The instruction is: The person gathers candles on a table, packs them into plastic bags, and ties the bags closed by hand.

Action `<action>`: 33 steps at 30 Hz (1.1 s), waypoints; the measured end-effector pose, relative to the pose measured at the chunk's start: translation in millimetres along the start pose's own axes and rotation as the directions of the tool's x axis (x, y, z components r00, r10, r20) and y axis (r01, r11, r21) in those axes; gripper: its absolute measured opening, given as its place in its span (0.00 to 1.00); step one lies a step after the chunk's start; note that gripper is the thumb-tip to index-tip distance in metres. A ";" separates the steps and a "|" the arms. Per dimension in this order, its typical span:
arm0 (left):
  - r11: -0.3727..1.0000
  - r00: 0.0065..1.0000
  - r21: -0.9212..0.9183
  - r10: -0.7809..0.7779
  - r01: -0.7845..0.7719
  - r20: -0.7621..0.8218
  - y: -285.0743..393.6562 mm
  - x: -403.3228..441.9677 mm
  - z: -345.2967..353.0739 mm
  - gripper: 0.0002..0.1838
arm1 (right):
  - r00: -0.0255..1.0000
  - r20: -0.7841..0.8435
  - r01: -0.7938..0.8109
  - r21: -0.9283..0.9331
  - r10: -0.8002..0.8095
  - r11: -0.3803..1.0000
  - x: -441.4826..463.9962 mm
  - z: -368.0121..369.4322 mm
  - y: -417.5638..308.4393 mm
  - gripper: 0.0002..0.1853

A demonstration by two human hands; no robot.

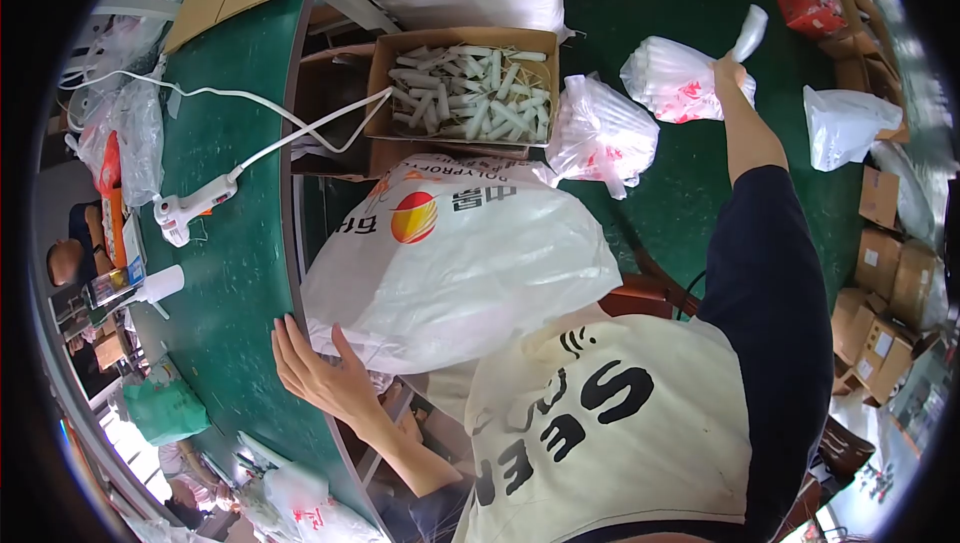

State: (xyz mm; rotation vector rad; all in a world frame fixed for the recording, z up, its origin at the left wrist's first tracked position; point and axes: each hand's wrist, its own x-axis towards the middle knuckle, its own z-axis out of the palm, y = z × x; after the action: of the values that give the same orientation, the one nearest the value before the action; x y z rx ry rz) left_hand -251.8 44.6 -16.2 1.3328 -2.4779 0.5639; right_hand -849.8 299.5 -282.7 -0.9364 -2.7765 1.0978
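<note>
My right hand (730, 73) is closed round the gathered neck of a clear plastic bag (675, 78), which bulges with white tube-like pieces and has red print on it. The bag's loose top sticks up past my fist. My left hand (320, 373) rests at the edge of the green table (235, 293), fingers spread, with nothing in it. Close beside that hand, a large white woven sack (480, 273) with a red and yellow logo lies across my lap. A second filled plastic bag (600, 133) stands on the floor between the sack and the held bag.
An open cardboard box (460, 88) holds many white glue-stick-like pieces. On the table lie a white glue gun (195, 208) with its cord and a green bag (165, 408). Cartons (885, 343) line the right side. Other people (65, 261) are beyond the table.
</note>
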 end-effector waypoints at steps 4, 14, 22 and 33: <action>0.997 0.997 -0.010 -0.079 0.080 0.025 -3.5 9.3 8.2 0.25 | 0.998 0.058 -0.013 0.079 0.008 0.997 13.4 21.5 1.5 0.29; 1.000 1.000 0.021 0.000 0.000 -0.008 -14.3 11.9 17.0 0.24 | 0.971 0.072 -0.235 0.461 0.228 0.856 -0.2 71.6 -13.0 0.27; 0.997 0.997 0.012 -0.082 0.082 -0.018 -9.8 9.0 20.1 0.22 | 0.979 0.087 0.178 0.094 -0.186 0.980 25.4 154.8 -1.8 0.27; 0.992 0.995 0.108 -0.078 0.071 0.057 -9.2 8.5 19.2 0.21 | 0.966 0.131 0.229 -0.046 -0.221 0.972 3.3 251.4 118.1 0.22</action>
State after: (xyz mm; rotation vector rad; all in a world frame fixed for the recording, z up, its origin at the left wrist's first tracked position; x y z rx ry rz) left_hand -249.7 24.9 -27.9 1.4969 -2.4646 0.6546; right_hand -845.9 213.6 -546.8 -0.5535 -2.9394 1.0764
